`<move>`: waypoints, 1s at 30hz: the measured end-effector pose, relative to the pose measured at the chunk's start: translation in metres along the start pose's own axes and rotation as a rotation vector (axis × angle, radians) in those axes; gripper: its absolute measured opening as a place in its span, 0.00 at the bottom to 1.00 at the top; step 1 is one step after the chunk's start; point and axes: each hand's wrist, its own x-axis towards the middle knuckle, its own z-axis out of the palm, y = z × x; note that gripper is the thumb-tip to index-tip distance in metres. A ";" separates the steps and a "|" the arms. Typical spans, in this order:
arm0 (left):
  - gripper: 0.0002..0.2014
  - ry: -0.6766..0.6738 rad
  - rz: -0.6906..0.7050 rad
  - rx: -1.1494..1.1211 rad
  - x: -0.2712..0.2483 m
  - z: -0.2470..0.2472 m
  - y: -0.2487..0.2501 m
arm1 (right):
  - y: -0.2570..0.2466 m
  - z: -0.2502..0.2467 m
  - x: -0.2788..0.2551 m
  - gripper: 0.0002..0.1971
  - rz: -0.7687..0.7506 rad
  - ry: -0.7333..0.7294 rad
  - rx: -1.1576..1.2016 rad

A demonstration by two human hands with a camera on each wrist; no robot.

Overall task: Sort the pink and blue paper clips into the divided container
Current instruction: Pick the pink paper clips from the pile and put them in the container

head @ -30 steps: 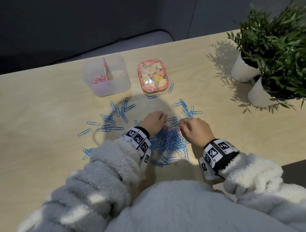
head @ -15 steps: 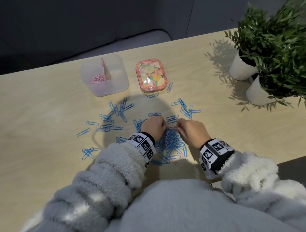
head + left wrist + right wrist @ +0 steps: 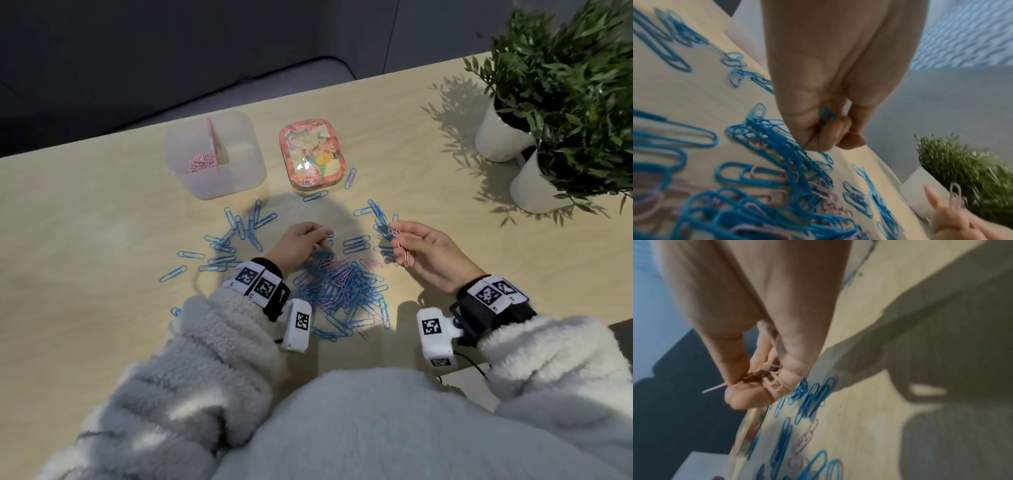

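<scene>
Above worktop (image 3: 85,212), right hand (image 3: 430,255) lifted, grip pinching pink clips (image 3: 401,247), likely bound for divided container (image 3: 215,156). Left hand (image 3: 296,245) curled, grip pinching blue clip (image 3: 827,113) at mixed pile (image 3: 339,287), likely culling blues.

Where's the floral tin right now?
In the head view, the pink floral tin sits on the wooden table, immediately right of the translucent divided container.

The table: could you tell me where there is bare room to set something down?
The table is bare left of the divided container, and between the floral tin and the plant pots. Between both hands, the clip pile crowds it.
</scene>
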 end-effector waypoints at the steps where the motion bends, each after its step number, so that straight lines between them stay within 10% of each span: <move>1: 0.12 -0.020 -0.079 -0.102 0.000 0.001 0.002 | -0.001 -0.001 0.001 0.12 0.053 -0.001 0.086; 6: 0.11 -0.014 -0.076 0.027 -0.003 0.005 0.002 | 0.003 0.005 0.009 0.18 0.178 0.051 0.039; 13: 0.07 0.018 0.324 0.977 0.001 0.018 -0.014 | 0.018 0.036 0.023 0.05 -0.295 0.069 -1.396; 30: 0.09 0.022 0.319 1.079 -0.002 0.025 -0.012 | -0.001 0.035 0.041 0.02 -0.231 0.021 -1.512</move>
